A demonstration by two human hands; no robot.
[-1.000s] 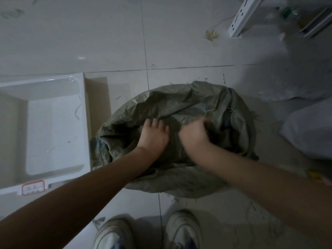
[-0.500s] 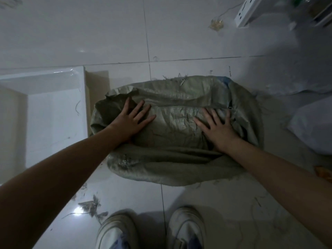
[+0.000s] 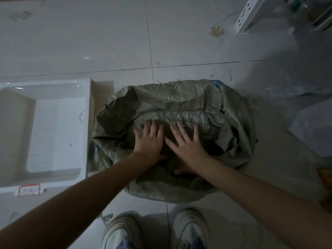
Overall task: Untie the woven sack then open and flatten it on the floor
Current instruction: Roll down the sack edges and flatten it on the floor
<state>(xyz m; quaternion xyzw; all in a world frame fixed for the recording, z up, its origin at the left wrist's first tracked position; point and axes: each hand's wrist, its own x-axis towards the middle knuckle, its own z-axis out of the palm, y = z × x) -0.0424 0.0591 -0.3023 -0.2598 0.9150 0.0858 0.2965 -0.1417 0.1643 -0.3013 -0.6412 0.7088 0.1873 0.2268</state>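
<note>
So we've got the grey-green woven sack (image 3: 179, 108) lying on the tiled floor (image 3: 107, 42), right in front of our white sneakers (image 3: 124, 232). It's spread out but far from flat (lots of crumples, and the left and right edges are bunched up into raised folds). There's a bit of blue on the far right corner, and frayed threads stick out along the far edge.

Both hands sit palm-down on the middle of the sack, close together. Our left hand (image 3: 150, 141) is flat with fingers spread, gripping nothing, just resting on the weave. Our right hand (image 3: 186, 146) is the same deal: fingers splayed wide, thumb tucked low toward us, nothing pinched.

Just left of the sack there's a white plastic tray (image 3: 86, 123) with a red-bordered label (image 3: 28, 189) on its near rim; the sack's left edge nearly touches it. Over at the right edge a white bag (image 3: 314, 126) lies on the floor, and a white perforated bracket (image 3: 248, 15) is at the top right.
</note>
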